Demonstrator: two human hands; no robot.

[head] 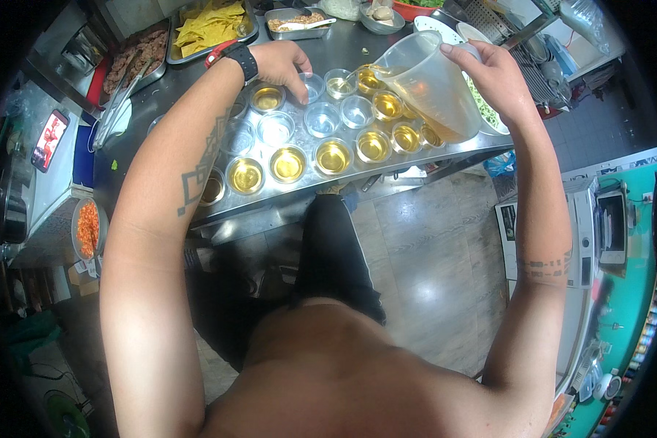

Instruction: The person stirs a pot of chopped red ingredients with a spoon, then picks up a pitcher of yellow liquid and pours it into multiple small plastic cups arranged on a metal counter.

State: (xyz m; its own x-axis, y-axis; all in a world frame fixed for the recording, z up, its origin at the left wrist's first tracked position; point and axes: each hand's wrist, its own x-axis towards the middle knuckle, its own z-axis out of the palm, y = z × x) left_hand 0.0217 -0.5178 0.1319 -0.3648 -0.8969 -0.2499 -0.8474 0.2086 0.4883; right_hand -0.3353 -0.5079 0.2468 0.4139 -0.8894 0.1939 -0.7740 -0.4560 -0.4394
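My right hand (487, 71) grips the handle of a translucent plastic measuring jug (435, 90), tilted to the left with amber liquid inside. A thin stream runs from its spout to a small clear plastic cup (340, 84) holding a little liquid. My left hand (284, 63) has its thumb and fingers at the rim of another clear cup (312, 87); whether it grips firmly is unclear. Several cups of amber liquid, such as one at the front edge (333, 156), stand in rows on the steel counter. Among them are cups with no amber liquid, one in the middle (322, 119).
Behind stand a tray of yellow tortilla chips (211, 27), a tray of minced meat (137, 60) with tongs, and a small tray with a spoon (300, 24). A bowl of chopped orange food (89, 229) and a phone (50, 140) are at the left.
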